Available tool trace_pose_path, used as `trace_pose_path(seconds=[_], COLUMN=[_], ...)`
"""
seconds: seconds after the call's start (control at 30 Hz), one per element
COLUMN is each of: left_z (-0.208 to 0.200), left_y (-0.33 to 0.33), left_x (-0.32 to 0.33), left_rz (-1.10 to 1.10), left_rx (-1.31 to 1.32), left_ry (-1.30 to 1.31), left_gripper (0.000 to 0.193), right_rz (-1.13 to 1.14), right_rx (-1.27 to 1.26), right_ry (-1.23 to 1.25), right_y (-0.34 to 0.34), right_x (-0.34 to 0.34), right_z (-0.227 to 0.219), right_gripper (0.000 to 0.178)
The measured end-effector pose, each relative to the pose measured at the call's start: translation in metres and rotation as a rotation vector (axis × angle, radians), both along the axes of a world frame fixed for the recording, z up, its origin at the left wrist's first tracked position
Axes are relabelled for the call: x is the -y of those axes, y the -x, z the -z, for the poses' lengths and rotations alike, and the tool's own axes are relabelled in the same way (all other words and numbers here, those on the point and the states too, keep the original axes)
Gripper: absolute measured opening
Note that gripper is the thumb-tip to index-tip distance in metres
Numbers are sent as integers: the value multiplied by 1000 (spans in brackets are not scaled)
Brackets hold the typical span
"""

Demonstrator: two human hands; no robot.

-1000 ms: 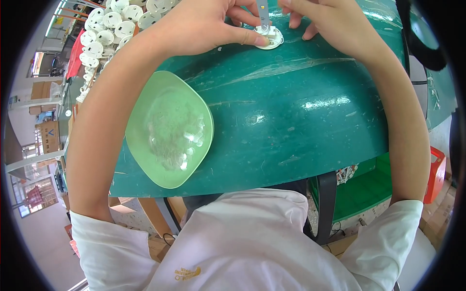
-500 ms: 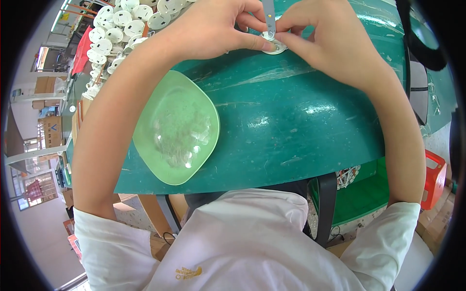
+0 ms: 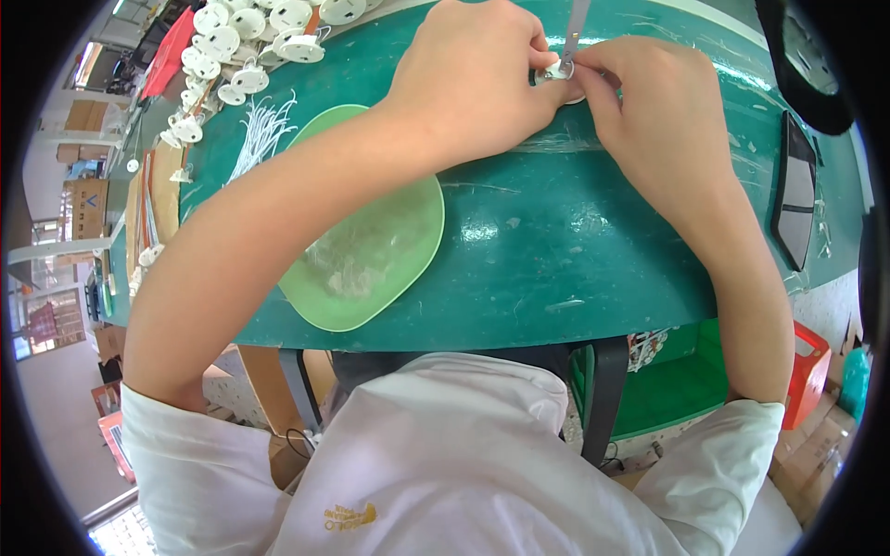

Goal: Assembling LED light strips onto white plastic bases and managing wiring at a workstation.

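At the far part of the green table, both hands meet over a small white round piece, partly covered by fingers. My left hand is closed, with its thumb and fingers on the piece. From the other side, my right hand pinches thumb and forefinger together at the piece's edge; what lies between those tips is hidden. A narrow grey metal strip rises upright just behind the piece, at the fingertips. Beneath my left forearm lies a light green plate, partly covered by the arm.
Many white discs with dark slots are heaped at the far left, near a red object. White wires lie beside the plate. A black-and-grey flat case rests at right. Below the table edge are a green crate and a red container.
In the picture, both hands, the white piece and the metal strip have shifted right. The view has shifted too, uncovering the white wires. My left hand now covers more of the piece.
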State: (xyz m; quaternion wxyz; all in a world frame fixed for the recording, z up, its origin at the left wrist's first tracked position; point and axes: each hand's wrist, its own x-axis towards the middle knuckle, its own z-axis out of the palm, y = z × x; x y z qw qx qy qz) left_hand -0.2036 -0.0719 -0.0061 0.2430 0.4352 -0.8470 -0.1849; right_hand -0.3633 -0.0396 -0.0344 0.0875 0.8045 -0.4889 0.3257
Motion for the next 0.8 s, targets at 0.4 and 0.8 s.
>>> trace_pose_path(seconds=[0.4,0.8], left_z=[14,0], left_y=[-4,-3], left_x=[5,-1], left_rz=[-19,-28], left_rx=[8,70], left_ry=[155,52], left_gripper=[21,27], right_rz=[-22,19], right_rx=[81,245], right_ry=[-153,-189], right_y=[1,14], right_x=[3,7], right_z=[-3,-9], right_gripper=[8,15])
